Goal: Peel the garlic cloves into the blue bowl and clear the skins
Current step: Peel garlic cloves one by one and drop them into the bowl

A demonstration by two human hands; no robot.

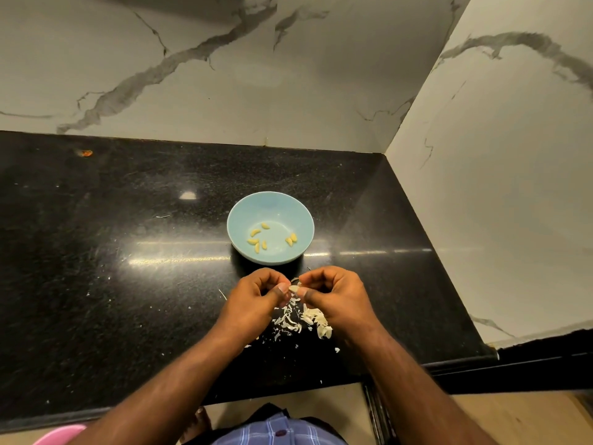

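dim warm light, glare streaks on the black counter (128,284), wide-angle edge warping.

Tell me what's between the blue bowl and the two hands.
In the head view, only bare black counter lies between the blue bowl and the left hand and right hand.

I can read no text, label, brand or number here. The blue bowl (270,200) in front of me is plain, and the black counter (128,252) around it carries no sign.

Pale-blue bowl (270,205) (yellowish cloves (256,241)), black counter (128,220)
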